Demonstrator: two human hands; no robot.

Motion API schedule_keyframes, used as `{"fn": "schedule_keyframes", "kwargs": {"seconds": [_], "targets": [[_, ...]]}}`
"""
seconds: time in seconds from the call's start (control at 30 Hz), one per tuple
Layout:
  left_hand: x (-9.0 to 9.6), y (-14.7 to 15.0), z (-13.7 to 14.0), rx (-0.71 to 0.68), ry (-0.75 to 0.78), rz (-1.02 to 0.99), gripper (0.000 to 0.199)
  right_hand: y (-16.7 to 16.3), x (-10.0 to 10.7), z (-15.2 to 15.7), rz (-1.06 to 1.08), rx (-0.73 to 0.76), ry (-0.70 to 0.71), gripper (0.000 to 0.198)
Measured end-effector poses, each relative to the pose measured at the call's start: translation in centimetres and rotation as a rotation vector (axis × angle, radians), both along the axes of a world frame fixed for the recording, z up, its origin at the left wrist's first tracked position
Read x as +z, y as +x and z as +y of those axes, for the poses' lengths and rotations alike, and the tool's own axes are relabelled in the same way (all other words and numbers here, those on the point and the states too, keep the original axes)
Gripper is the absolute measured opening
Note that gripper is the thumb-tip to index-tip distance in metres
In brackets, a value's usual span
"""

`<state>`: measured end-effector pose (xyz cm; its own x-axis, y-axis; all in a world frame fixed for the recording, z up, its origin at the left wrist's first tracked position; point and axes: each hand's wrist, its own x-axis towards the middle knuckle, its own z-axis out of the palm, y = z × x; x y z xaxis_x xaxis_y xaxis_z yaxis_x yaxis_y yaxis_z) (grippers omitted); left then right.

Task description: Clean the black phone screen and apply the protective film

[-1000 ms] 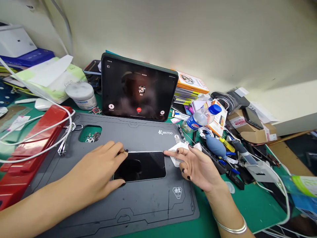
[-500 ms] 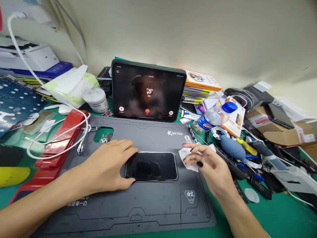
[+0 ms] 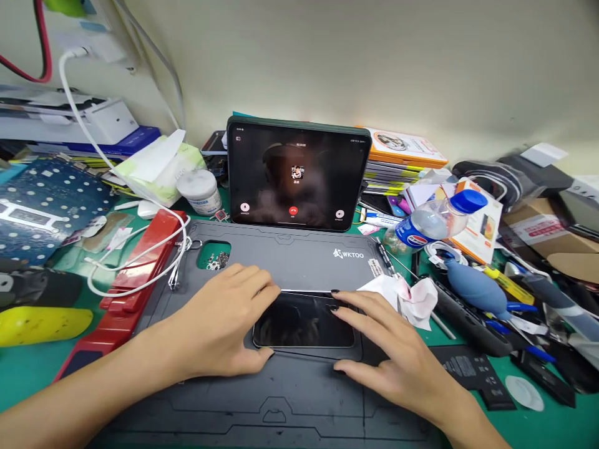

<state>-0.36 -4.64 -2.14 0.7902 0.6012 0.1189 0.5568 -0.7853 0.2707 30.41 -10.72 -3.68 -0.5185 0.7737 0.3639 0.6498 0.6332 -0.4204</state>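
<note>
A black-screened smartphone [image 3: 304,321] lies face up and sideways on the grey work mat [image 3: 318,405]. My left hand [image 3: 234,318] grips its left end, fingers along the far edge and thumb at the near edge. Over the phone's right end is my right hand [image 3: 388,349], its fingers spread; two fingertips rest at the far right part and the thumb is just off the near corner. A crumpled white tissue [image 3: 418,302] lies beyond my right hand.
A tablet [image 3: 299,178] stands upright behind the mat. Left are a red tool [image 3: 126,293] with a white cable across it and a white jar [image 3: 199,190]. A tilted bottle [image 3: 433,221], a blue air blower [image 3: 477,288] and a flat battery [image 3: 472,371] crowd the right.
My right hand has moved left from the tissue to the phone's right end. My left hand stays on the phone. The view has shifted, so the scene sits further right.
</note>
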Motion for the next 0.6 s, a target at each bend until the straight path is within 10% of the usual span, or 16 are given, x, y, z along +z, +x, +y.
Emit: {"fn": "schedule_keyframes", "kwargs": {"seconds": [0.6], "targets": [[-0.3,-1.0,1.5,-0.027,-0.074,0.106,0.047,0.4,-1.2,1.0,-0.051,0.058,-0.001,0.043]]}}
